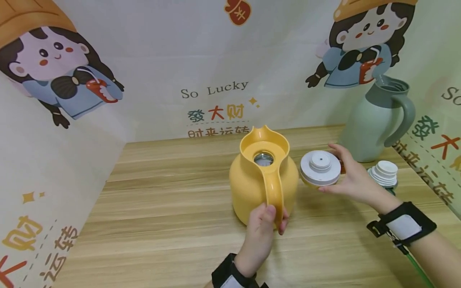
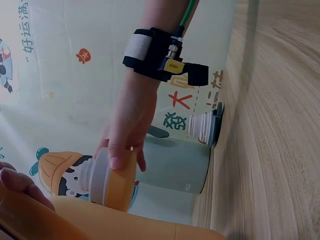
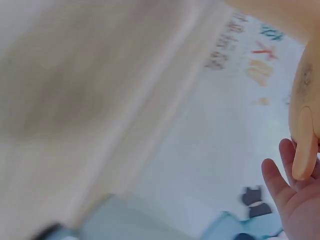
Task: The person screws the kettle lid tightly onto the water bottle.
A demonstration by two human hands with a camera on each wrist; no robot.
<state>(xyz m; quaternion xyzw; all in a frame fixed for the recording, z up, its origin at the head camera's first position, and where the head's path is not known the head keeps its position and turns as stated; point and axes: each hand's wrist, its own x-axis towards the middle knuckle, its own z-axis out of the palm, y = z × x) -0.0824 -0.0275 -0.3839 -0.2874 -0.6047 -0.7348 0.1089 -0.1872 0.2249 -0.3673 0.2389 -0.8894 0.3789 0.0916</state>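
Observation:
A yellow thermos jug (image 1: 239,184) stands on the table with its mouth uncovered, showing a shiny inner opening. My left hand (image 1: 262,224) grips the lower part of its handle, thumb on top. Just right of the jug, my right hand (image 1: 351,176) holds the jug's lid (image 1: 320,166) by its edge, thumb and fingers on opposite sides. This lid is turned over, its white stepped underside facing up. From the side, in the left wrist view, the lid's yellow part (image 2: 121,182) shows below the white. Part of that hand (image 3: 305,210) appears in the right wrist view.
At the back right stands a sage-green thermos jug (image 1: 365,124) with an uncovered mouth. Its white-and-green lid (image 1: 384,174) sits upside down on the wooden table (image 1: 162,208), behind my right wrist. A printed cloth (image 1: 155,80) backs the table.

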